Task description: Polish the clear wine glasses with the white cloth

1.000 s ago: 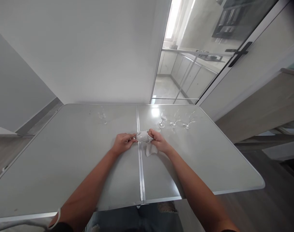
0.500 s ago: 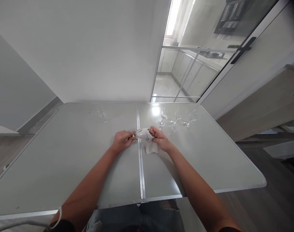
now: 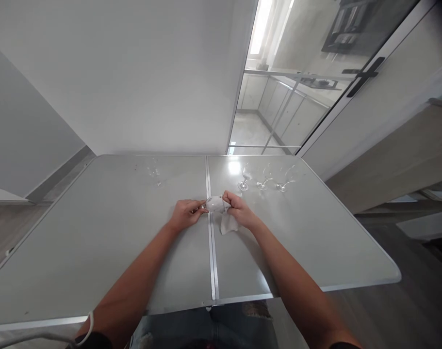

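Observation:
A clear wine glass [image 3: 214,203] lies sideways between my hands, above the seam of the table. My left hand [image 3: 185,213] pinches its stem end, with the fingers closed around it. At the rim end, my right hand [image 3: 238,208] grips a white cloth [image 3: 228,224]. Part of that cloth appears bunched inside the bowl, and a loose corner hangs below the right hand. The fingertips of the right hand are partly hidden by the cloth and the glass rim.
Three stemmed glasses stand in a row at the back right: one glass [image 3: 243,178], a second glass [image 3: 263,180] and a third glass [image 3: 284,182]. Another clear glass [image 3: 154,174] is at the back left. A metal seam [image 3: 212,261] divides the grey table [image 3: 97,242].
The wine glass has shifted slightly, its bowl now showing rounder and whiter with cloth. Both hands have moved a little, and the hanging cloth corner has swung slightly down and right.

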Action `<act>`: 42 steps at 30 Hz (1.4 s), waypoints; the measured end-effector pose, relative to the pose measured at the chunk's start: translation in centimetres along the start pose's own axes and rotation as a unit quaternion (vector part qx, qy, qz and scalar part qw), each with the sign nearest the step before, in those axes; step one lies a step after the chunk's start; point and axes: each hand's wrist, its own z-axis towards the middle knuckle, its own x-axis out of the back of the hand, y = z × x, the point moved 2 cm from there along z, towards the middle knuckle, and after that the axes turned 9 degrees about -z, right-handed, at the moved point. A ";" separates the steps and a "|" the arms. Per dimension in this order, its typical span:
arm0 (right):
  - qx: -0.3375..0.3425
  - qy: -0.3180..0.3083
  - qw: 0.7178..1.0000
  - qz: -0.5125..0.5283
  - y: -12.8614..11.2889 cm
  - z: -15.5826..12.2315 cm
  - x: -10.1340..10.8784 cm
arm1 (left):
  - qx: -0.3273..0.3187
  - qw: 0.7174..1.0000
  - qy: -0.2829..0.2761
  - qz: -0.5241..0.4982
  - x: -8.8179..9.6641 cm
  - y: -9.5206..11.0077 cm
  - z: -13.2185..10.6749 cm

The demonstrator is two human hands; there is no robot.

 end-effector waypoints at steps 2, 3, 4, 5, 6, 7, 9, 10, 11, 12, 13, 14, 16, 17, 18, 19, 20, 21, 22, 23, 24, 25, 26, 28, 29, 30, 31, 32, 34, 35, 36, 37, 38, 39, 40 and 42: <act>-0.017 -0.020 1.000 0.009 -0.1 -0.1 0.5 | 0.010 0.999 -0.010 -0.032 -0.1 0.2 0.0; -0.034 -0.017 0.999 0.034 0.0 -0.2 0.8 | 0.018 0.999 -0.007 -0.043 -0.1 0.2 0.0; -0.052 0.002 0.996 0.068 0.1 -0.2 1.2 | 0.027 0.998 0.000 -0.053 -0.1 0.3 0.1; -0.065 0.041 0.991 0.107 0.3 -0.1 1.6 | 0.038 0.997 0.012 -0.065 0.0 0.3 0.1; -0.072 0.094 0.983 0.143 0.5 0.0 2.0 | 0.050 0.995 0.025 -0.081 0.0 0.3 0.1; -0.071 0.153 0.970 0.173 0.8 0.1 2.2 | 0.064 0.992 0.038 -0.100 0.2 0.4 0.2; -0.064 0.237 0.945 0.217 1.2 0.2 2.3 | 0.091 0.984 0.052 -0.145 0.4 0.6 0.4; -0.063 0.249 0.938 0.234 1.4 0.4 2.0 | 0.102 0.979 0.051 -0.170 0.5 0.7 0.5; -0.063 0.242 0.935 0.250 1.5 0.5 1.5 | 0.113 0.973 0.043 -0.198 0.6 0.9 0.6; -0.065 0.224 0.936 0.264 1.5 0.5 0.9 | 0.122 0.966 0.027 -0.226 0.6 1.1 0.7; -0.069 0.200 0.938 0.276 1.5 0.6 0.2 | 0.131 0.958 0.009 -0.254 0.6 1.3 0.8; -0.075 0.175 0.940 0.283 1.4 0.6 -0.4 | 0.139 0.950 -0.013 -0.280 0.5 1.5 0.9; -0.090 0.136 0.945 0.282 1.4 0.5 -1.2 | 0.156 0.933 -0.043 -0.321 0.5 1.6 1.0; -0.096 0.135 0.947 0.276 1.4 0.4 -1.3 | 0.165 0.926 -0.047 -0.335 0.5 1.6 1.0; -0.100 0.154 0.946 0.269 1.5 0.4 -1.1 | 0.174 0.921 -0.047 -0.346 0.5 1.5 0.9; -0.100 0.195 0.940 0.261 1.6 0.4 -0.8 | 0.182 0.916 -0.048 -0.353 0.5 1.4 0.9; -0.095 0.249 0.930 0.252 1.7 0.4 -0.4 | 0.190 0.912 -0.055 -0.359 0.5 1.3 0.8; -0.086 0.302 0.918 0.243 1.7 0.3 0.0 | 0.195 0.909 -0.067 -0.363 0.4 1.2 0.7; -0.074 0.341 0.907 0.236 1.7 0.3 0.3 | 0.196 0.906 -0.084 -0.367 0.3 1.2 0.7; -0.061 0.355 0.903 0.233 1.7 0.2 0.3 | 0.197 0.903 -0.101 -0.368 0.2 1.2 0.6; -0.051 0.341 0.909 0.235 1.6 0.2 0.1 | 0.197 0.901 -0.111 -0.369 0.1 1.1 0.6; -0.045 0.305 0.920 0.244 1.4 0.2 -0.2 | 0.199 0.901 -0.114 -0.369 0.1 1.1 0.6; -0.046 0.253 0.932 0.255 1.2 0.2 -0.7 | 0.202 0.900 -0.111 -0.369 0.0 1.0 0.6; -0.063 0.149 0.948 0.273 0.8 0.0 -1.6 | 0.211 0.900 -0.098 -0.370 0.0 0.8 0.6; -0.071 0.115 0.951 0.279 0.6 -0.2 -1.9 | 0.217 0.896 -0.097 -0.374 0.0 0.7 0.6; -0.074 0.096 0.951 0.283 0.4 -0.4 -2.0 | 0.222 0.892 -0.099 -0.381 0.0 0.6 0.6; -0.073 0.091 0.951 0.285 0.3 -0.5 -1.9 | 0.227 0.887 -0.108 -0.387 0.0 0.6 0.5; -0.069 0.089 0.952 0.285 0.2 -0.7 -1.8 | 0.229 0.883 -0.126 -0.390 -0.1 0.7 0.5; -0.071 0.071 0.956 0.275 0.1 -0.8 -1.6 | 0.222 0.877 -0.171 -0.390 -0.2 1.1 0.4; -0.080 0.055 0.959 0.267 0.1 -0.7 -1.6 | 0.217 0.877 -0.188 -0.386 -0.2 1.3 0.4; -0.092 0.045 0.961 0.259 0.2 -0.7 -1.6 | 0.214 0.877 -0.196 -0.383 -0.2 1.4 0.5; -0.104 0.046 0.961 0.253 0.3 -0.6 -1.7 | 0.215 0.878 -0.194 -0.382 -0.1 1.5 0.5; -0.112 0.057 0.960 0.250 0.4 -0.5 -1.8 | 0.220 0.879 -0.180 -0.383 0.0 1.6 0.5; -0.115 0.074 0.959 0.247 0.4 -0.5 -1.9 | 0.227 0.880 -0.164 -0.384 0.1 1.5 0.6; -0.112 0.088 0.960 0.240 0.4 -0.5 -1.9 | 0.232 0.880 -0.155 -0.385 0.1 1.5 0.6; -0.083 0.091 0.972 0.201 0.3 -0.6 -1.7 | 0.236 0.878 -0.152 -0.388 0.1 1.4 0.7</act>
